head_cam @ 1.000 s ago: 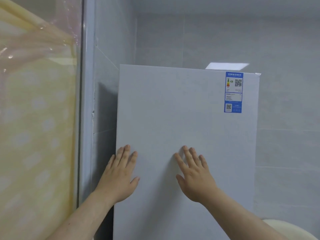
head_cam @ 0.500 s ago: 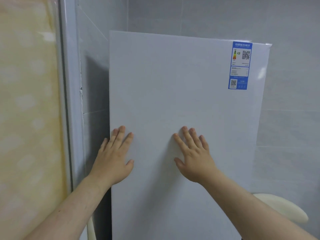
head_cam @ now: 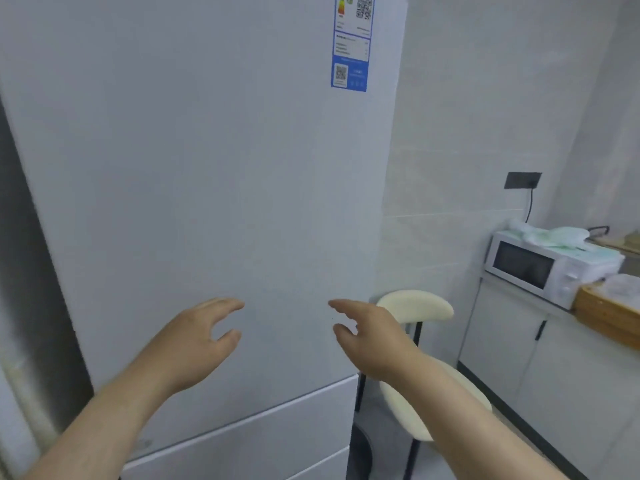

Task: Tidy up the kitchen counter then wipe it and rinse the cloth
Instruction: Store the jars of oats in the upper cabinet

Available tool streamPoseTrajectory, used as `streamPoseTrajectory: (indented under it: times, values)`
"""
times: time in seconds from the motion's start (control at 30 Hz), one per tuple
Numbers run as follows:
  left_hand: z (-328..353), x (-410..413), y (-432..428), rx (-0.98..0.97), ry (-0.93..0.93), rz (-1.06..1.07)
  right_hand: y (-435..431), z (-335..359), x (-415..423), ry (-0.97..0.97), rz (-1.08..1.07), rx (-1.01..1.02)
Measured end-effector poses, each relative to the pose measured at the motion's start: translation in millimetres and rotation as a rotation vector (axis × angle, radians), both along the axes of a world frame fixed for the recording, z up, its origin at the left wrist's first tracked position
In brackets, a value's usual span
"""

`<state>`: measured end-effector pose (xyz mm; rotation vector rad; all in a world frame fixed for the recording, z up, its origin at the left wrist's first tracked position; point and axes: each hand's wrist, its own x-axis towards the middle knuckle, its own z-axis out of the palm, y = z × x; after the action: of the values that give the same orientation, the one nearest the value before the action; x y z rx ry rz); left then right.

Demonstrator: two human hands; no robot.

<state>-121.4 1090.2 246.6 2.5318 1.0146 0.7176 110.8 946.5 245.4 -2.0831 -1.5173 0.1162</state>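
A tall white fridge with a blue energy label fills the left and middle of the head view, its door closed. My left hand and my right hand hover in front of the door, a little off its surface, fingers relaxed and loosely curved, holding nothing. The kitchen counter shows at the right edge, with a white microwave standing on it. No cloth for wiping can be made out.
A cream chair with black legs stands between the fridge and the white counter cabinets. A wooden board or tray lies beside the microwave. Crumpled plastic bags sit on the microwave. A dark wall socket with a cable is above.
Both hands have come off the fridge door, where they pressed flat, and now hang relaxed before it. The view has dropped and turned right, bringing the chair, microwave and counter into sight.
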Motion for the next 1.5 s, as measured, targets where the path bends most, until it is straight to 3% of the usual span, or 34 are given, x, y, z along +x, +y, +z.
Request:
streamPoseTrajectory:
  times: [0.17,0.67,1.03,1.5]
  values:
    - [-17,55,-38,0.007,0.148,-0.102,-81,-9,43,0.05,-0.124,-0.008]
    - [-29,205,-188,-0.214,-0.015,-0.372,-261,-48,134,0.298,-0.442,0.142]
    - [-36,291,-254,-0.274,-0.034,-0.594,-345,-47,165,0.299,-0.633,0.189]
    - [-51,419,-281,-0.282,0.048,-1.045,-407,-51,164,0.32,-1.16,0.277]
